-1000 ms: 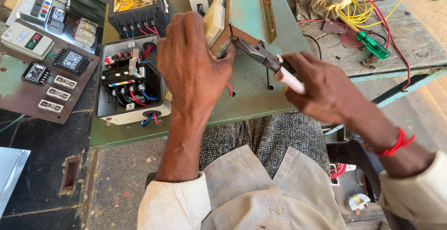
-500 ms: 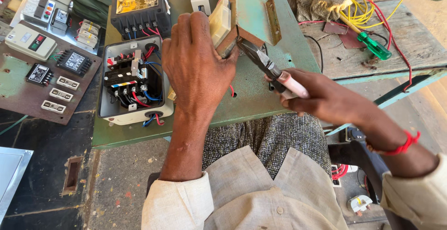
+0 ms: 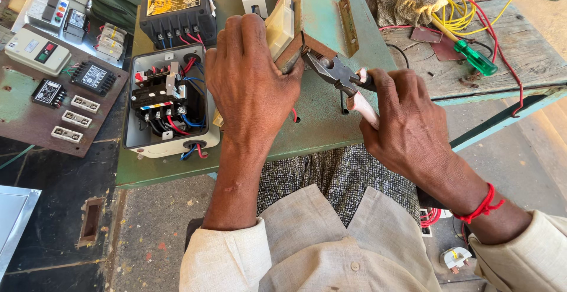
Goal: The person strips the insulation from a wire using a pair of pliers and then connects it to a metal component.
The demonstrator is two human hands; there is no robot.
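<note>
Left hand (image 3: pixel 251 85) clenched around brown-backed cream part (image 3: pixel 289 29), tilted up off green panel (image 3: pixel 331 120). Right hand (image 3: pixel 407 123) grasping pliers (image 3: pixel 336 73), now raised closer than a second ago; nose seemingly biting the part's lower edge beside the left fingertips.

Hands (image 3: pixel 254 85) with pliers (image 3: pixel 339 76), switch block (image 3: pixel 295 29)

Sunlight falls hard across a green-painted bench top (image 3: pixel 331 120), worn at its edges. Right of the hands runs a weathered wooden table (image 3: pixel 531 49) on a green frame. Below, left of the hands, lies rough concrete floor (image 3: pixel 147 233) (dusty, stained), beside a dark slab (image 3: pixel 53 179).
</note>
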